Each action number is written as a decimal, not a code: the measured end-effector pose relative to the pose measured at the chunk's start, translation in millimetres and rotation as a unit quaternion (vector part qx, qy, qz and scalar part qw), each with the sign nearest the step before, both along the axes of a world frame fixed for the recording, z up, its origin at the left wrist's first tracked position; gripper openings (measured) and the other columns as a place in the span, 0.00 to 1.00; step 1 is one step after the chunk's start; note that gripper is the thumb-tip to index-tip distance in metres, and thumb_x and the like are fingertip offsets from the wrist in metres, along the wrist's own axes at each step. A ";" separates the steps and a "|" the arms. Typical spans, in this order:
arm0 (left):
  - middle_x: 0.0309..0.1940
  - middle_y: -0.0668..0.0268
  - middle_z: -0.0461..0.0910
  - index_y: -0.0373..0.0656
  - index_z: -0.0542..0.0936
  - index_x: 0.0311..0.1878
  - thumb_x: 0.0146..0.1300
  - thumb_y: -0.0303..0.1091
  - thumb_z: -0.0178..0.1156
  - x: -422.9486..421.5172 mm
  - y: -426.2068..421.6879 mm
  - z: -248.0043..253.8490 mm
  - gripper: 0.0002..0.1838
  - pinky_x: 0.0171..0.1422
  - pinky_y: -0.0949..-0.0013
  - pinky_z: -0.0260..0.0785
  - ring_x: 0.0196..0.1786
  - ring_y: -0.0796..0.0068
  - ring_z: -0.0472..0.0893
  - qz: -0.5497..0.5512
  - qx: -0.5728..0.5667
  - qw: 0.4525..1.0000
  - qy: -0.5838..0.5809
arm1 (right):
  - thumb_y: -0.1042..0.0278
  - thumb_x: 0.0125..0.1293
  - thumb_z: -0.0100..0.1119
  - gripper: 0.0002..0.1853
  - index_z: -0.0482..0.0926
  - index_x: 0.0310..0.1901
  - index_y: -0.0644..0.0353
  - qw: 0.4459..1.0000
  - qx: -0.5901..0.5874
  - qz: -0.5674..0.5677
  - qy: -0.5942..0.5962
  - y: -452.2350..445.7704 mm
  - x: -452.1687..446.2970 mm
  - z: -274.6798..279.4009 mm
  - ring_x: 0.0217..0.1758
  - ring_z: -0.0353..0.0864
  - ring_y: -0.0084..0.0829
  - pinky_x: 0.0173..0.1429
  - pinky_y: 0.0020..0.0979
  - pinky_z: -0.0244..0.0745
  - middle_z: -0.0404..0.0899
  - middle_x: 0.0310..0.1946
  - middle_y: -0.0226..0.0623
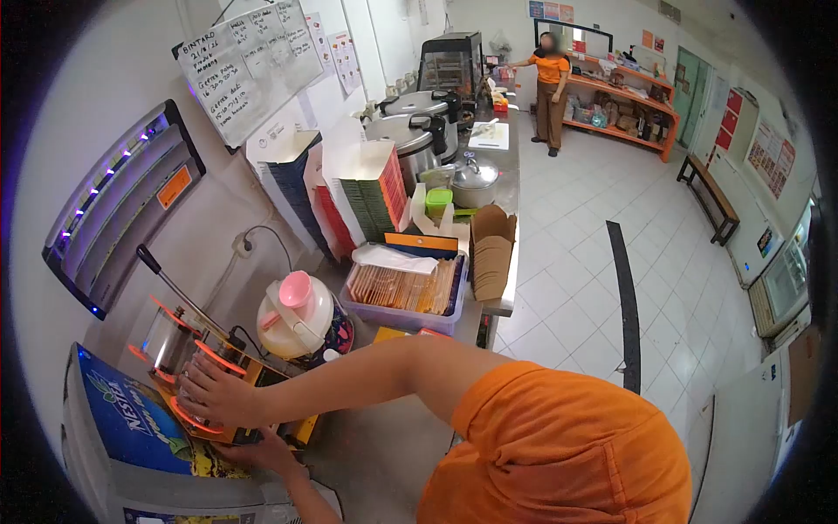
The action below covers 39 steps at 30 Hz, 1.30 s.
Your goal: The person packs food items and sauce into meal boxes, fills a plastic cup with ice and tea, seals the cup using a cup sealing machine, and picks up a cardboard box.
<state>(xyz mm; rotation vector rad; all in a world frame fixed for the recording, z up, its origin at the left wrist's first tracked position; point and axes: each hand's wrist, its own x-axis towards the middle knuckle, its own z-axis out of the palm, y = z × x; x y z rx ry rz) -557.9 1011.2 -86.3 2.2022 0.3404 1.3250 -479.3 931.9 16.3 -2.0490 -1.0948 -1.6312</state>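
A cup sealing machine (236,384) with a long lever stands on the counter at the lower left. It has clear cylindrical parts with orange discs at their ends. My right hand (218,393) reaches across from the right, its fingers curved round the nearer orange-rimmed roll (209,354). Lower down, my left hand (262,454) grips the machine's bottom edge, with the thumb up and the fingertips partly hidden. Close by, a blue and yellow Nestea dispenser (131,419) stands to the left. A white drink jug (301,323) with a pink scoop (296,288) sits beyond my right forearm.
A plastic bin (401,319) of brown paper sleeves stands past the jug, beside stacked folded cartons (375,196). Large pots (415,131) and a display warmer (449,70) line the counter. A person in orange (550,79) stands at the far end.
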 end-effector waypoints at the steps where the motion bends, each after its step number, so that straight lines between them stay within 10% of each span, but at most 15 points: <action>1: 0.71 0.41 0.62 0.32 0.54 0.76 0.63 0.49 0.72 5.5 1.9 4.5 0.50 0.78 0.47 0.59 0.73 0.45 0.66 -0.010 -0.018 1.000 0.007 | 0.55 0.58 0.63 0.28 0.76 0.59 0.58 1.000 -0.005 0.014 0.003 -3.4 -0.5 1.4 0.63 0.76 0.52 0.72 0.63 0.62 0.78 0.55 0.46; 4: 0.71 0.41 0.63 0.32 0.54 0.75 0.61 0.52 0.74 24.1 9.3 16.8 0.53 0.76 0.47 0.62 0.71 0.46 0.69 -0.050 -0.076 0.996 -0.007 | 0.52 0.56 0.66 0.31 0.76 0.60 0.58 0.936 -0.209 0.102 0.263 -28.1 -7.4 62.2 0.61 0.77 0.54 0.70 0.61 0.64 0.77 0.56 0.49; 7: 0.71 0.43 0.64 0.33 0.55 0.75 0.59 0.55 0.75 39.8 14.3 9.4 0.55 0.74 0.47 0.65 0.69 0.46 0.71 0.010 -0.098 0.995 -0.014 | 0.49 0.54 0.70 0.38 0.73 0.64 0.62 0.886 0.018 0.254 0.387 -32.7 38.8 97.4 0.61 0.74 0.56 0.65 0.60 0.65 0.73 0.61 0.56; 9: 0.70 0.44 0.65 0.34 0.54 0.75 0.58 0.56 0.76 38.0 15.9 13.1 0.55 0.73 0.48 0.66 0.69 0.46 0.72 0.007 -0.136 0.990 0.023 | 0.48 0.54 0.73 0.49 0.62 0.71 0.67 0.943 0.198 0.068 0.257 -10.2 102.4 105.6 0.69 0.68 0.58 0.68 0.57 0.66 0.65 0.68 0.60; 14: 0.71 0.46 0.65 0.37 0.52 0.76 0.55 0.52 0.78 35.4 16.8 9.6 0.57 0.73 0.49 0.66 0.69 0.47 0.71 0.006 -0.162 0.986 0.047 | 0.43 0.60 0.71 0.58 0.44 0.76 0.70 0.815 0.186 0.116 0.537 0.1 181.9 131.7 0.77 0.60 0.59 0.76 0.48 0.63 0.54 0.75 0.63; 17: 0.70 0.47 0.66 0.39 0.51 0.77 0.53 0.49 0.81 36.4 25.6 -3.8 0.59 0.74 0.48 0.64 0.70 0.48 0.69 0.022 -0.149 0.985 0.080 | 0.40 0.65 0.66 0.51 0.51 0.73 0.71 0.777 0.255 0.183 0.545 31.6 209.3 118.0 0.73 0.69 0.56 0.71 0.47 0.68 0.63 0.70 0.67; 23: 0.69 0.48 0.65 0.39 0.49 0.79 0.49 0.41 0.83 26.8 8.0 12.8 0.62 0.77 0.49 0.61 0.71 0.48 0.67 0.056 -0.122 0.985 0.108 | 0.40 0.72 0.57 0.29 0.76 0.34 0.66 0.592 0.404 0.370 0.591 -12.6 193.3 141.6 0.31 0.85 0.36 0.41 0.39 0.78 0.82 0.25 0.46; 30: 0.68 0.47 0.66 0.40 0.49 0.79 0.52 0.35 0.81 33.0 8.2 -3.2 0.59 0.73 0.50 0.67 0.67 0.47 0.72 0.003 -0.153 0.987 0.042 | 0.56 0.73 0.51 0.22 0.76 0.25 0.64 0.636 0.404 0.466 0.464 -76.6 68.3 83.3 0.24 0.75 0.25 0.32 0.31 0.70 0.76 0.20 0.33; 39: 0.70 0.47 0.67 0.42 0.53 0.78 0.50 0.47 0.82 28.5 -3.8 17.4 0.59 0.66 0.47 0.69 0.66 0.45 0.74 0.137 -0.116 0.972 0.152 | 0.65 0.74 0.47 0.12 0.79 0.37 0.60 0.799 0.311 0.363 0.364 -151.4 -46.5 -70.7 0.60 0.79 0.34 0.67 0.39 0.61 0.84 0.48 0.33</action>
